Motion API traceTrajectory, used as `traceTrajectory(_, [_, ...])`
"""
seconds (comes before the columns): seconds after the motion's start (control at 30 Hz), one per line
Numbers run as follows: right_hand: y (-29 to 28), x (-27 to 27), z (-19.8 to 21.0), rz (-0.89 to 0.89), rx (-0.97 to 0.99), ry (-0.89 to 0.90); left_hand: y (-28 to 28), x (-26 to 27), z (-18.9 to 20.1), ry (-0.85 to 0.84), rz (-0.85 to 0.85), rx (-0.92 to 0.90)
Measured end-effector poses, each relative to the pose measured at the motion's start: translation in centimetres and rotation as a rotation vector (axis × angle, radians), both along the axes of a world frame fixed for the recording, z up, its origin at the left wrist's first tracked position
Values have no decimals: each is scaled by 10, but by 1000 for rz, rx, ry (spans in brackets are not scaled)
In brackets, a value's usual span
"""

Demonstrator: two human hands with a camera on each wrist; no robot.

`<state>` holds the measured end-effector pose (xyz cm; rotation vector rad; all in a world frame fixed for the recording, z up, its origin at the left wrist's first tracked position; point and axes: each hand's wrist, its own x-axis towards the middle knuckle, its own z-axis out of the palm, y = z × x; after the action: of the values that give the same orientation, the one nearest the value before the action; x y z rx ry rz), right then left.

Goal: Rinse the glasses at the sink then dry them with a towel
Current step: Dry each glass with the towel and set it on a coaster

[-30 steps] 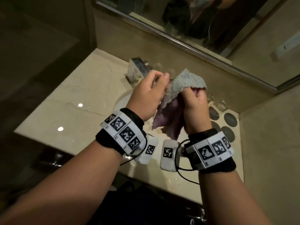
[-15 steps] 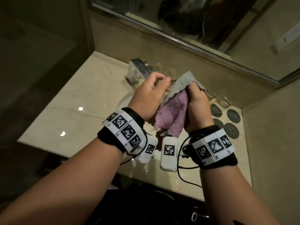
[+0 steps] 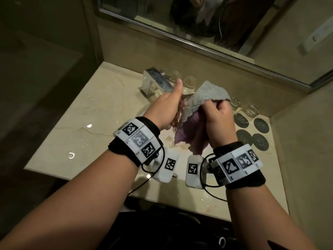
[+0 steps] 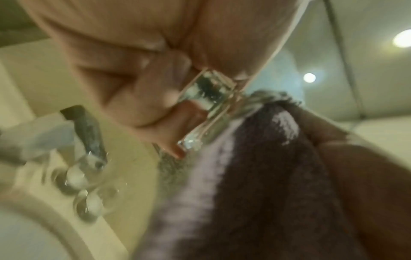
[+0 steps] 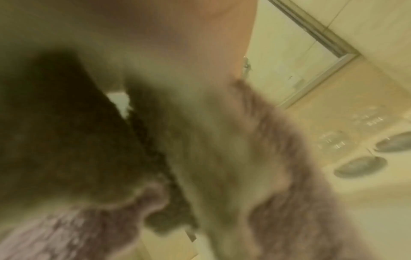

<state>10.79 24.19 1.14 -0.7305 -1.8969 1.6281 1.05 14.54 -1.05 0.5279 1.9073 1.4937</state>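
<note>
Two hands are seen above the sink (image 3: 144, 112) of a marble counter (image 3: 93, 109): a clear glass (image 4: 209, 109) is gripped by the curled fingers of the left hand (image 3: 167, 105), while a grey-and-purple towel (image 3: 203, 98) is bunched in the right hand (image 3: 219, 120) and pressed against the glass. Four more glasses are stood by the tap (image 3: 156, 82) and near dark coasters (image 3: 252, 130). No brand or readable writing is shown; only square black-and-white codes are carried on the wristbands (image 3: 138, 139).

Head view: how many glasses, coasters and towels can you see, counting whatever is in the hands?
Glasses: 5, with one glass held in the left hand
Coasters: 4
Towel: 1, gripped by the right hand
Total: 10
</note>
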Motion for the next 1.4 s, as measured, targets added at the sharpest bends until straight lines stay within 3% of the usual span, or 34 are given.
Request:
traceTrajectory(0.1, [-2, -2, -3, 14, 18, -14, 0, 0, -4, 236, 8, 88])
traceTrajectory(0.17, [2, -4, -5, 80, -217, -9, -2, -1, -5, 437, -63, 149])
traceTrajectory(0.2, [5, -4, -5, 103, -330, -8, -1, -1, -6, 456, -100, 155])
traceTrajectory(0.27, [7, -3, -4, 93, -363, -3, 1, -3, -8, 281, -123, 168])
traceTrajectory(0.33, [4, -1, -3, 32, -141, -6, 2, -4, -7, -57, -106, 169])
traceTrajectory(0.37, [0, 0, -1, 2, -6, -6, 2, -4, -7, -139, -85, 157])
traceTrajectory(0.43, [-5, 0, -2, -13, 104, 32, 2, -5, -8, -40, -36, 146])
traceTrajectory(0.47, [-6, -2, -3, -13, 52, 51, 1, -4, -7, 71, -34, 172])
traceTrajectory(0.57, [1, -8, -2, 83, -393, 58, -2, -5, -4, 289, -161, 217])
traceTrajectory(0.63, [5, -8, 1, 110, -495, 30, 0, -7, -8, 220, -202, 187])
traceTrajectory(0.67, [5, -8, 0, 96, -417, 14, 0, -8, -9, 115, -176, 177])
traceTrajectory(0.73, [2, -7, 0, 11, -81, -20, 1, -8, -10, -123, -107, 136])
traceTrajectory(0.8, [-2, -7, -3, -34, 79, -20, 2, -7, -10, -136, -89, 118])
traceTrajectory(0.87, [-2, -8, -3, -30, -89, 7, -2, -8, -7, 59, -144, 137])
traceTrajectory(0.93, [0, -8, 1, 73, -430, 40, -6, -10, -5, 258, -249, 163])
traceTrajectory(1.0, [4, -8, 2, 132, -549, 50, -6, -11, -7, 288, -267, 171])
traceTrajectory(1.03, [4, -8, 0, 105, -486, 58, -6, -11, -7, 219, -224, 170])
traceTrajectory(1.1, [4, -8, -5, -1, -169, 29, -4, -10, -6, -69, -115, 157])
traceTrajectory(1.17, [2, -8, -10, -22, 74, -6, 0, -9, -7, -136, -50, 136])
traceTrajectory(1.23, [0, -8, -12, 23, -24, -17, -2, -8, -8, 91, -59, 130])
traceTrajectory(1.3, [2, -8, -10, 123, -296, -2, -7, -10, -6, 316, -159, 159])
traceTrajectory(1.37, [8, -5, -8, 182, -462, 21, -9, -12, -7, 382, -220, 175])
traceTrajectory(1.4, [9, -4, -9, 173, -491, 51, -9, -13, -8, 326, -201, 180])
